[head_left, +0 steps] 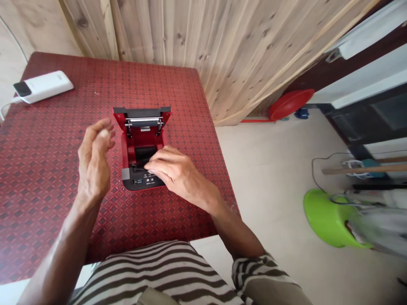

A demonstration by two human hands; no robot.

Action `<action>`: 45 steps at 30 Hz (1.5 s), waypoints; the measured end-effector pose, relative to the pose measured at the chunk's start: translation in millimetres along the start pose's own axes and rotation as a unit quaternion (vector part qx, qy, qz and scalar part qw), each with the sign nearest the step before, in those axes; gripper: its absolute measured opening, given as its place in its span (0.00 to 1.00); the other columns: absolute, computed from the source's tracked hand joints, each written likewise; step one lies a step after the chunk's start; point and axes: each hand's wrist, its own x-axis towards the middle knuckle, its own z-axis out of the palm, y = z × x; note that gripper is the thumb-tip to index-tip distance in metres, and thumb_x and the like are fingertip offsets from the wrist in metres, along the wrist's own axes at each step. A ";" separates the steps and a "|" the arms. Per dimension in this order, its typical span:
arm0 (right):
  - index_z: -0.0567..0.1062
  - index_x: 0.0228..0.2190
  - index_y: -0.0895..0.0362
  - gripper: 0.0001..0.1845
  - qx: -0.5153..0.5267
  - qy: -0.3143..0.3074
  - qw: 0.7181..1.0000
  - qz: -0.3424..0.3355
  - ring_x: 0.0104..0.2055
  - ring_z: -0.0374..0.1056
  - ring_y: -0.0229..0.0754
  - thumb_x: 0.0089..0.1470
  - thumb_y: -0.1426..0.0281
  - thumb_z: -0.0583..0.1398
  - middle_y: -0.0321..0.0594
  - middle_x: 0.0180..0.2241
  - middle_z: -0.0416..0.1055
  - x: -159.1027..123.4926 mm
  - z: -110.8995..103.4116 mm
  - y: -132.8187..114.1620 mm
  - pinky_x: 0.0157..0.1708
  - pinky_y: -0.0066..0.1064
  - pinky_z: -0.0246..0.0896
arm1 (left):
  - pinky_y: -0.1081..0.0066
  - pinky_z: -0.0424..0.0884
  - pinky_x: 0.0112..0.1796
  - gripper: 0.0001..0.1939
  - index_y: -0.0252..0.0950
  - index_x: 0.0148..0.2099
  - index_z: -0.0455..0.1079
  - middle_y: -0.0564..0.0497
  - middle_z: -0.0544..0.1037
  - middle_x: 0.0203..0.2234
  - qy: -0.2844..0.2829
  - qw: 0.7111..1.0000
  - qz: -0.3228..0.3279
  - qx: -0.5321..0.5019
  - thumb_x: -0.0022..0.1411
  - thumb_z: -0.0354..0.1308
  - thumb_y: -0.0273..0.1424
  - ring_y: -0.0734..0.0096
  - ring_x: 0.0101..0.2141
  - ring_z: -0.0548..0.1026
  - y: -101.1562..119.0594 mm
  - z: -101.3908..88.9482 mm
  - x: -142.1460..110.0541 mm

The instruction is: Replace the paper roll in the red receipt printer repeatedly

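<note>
A small red and black portable printer [126, 175] stands on the red patterned table with its lid [143, 112] raised, showing a roller on the lid and a dark compartment [144, 153]. My right hand [178, 171] reaches over it from the right. Its thumb and fingers are pinched together at the compartment's front edge, by the button panel; what is between the fingertips, if anything, is hidden. To the left of the printer my left hand [95, 161] hovers apart from it, fingers loosely curved and spread, with nothing seen in it.
A white power bank [47, 87] with a cable lies at the table's [79, 84] far left. A wooden plank wall [178, 38] rises behind the table. On the floor to the right are a red basin [291, 103] and a green tub [324, 218] with wooden handles near it.
</note>
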 end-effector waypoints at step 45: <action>0.82 0.58 0.52 0.15 -0.012 0.288 0.943 0.165 0.51 0.85 0.48 0.76 0.72 0.61 0.46 0.49 0.87 -61.4 30.1 -14.9 0.54 0.46 0.83 | 0.45 0.73 0.70 0.26 0.47 0.69 0.78 0.44 0.81 0.66 -0.042 0.991 -0.109 -0.061 0.73 0.66 0.45 0.45 0.69 0.77 -9.9 -5.4 -71.2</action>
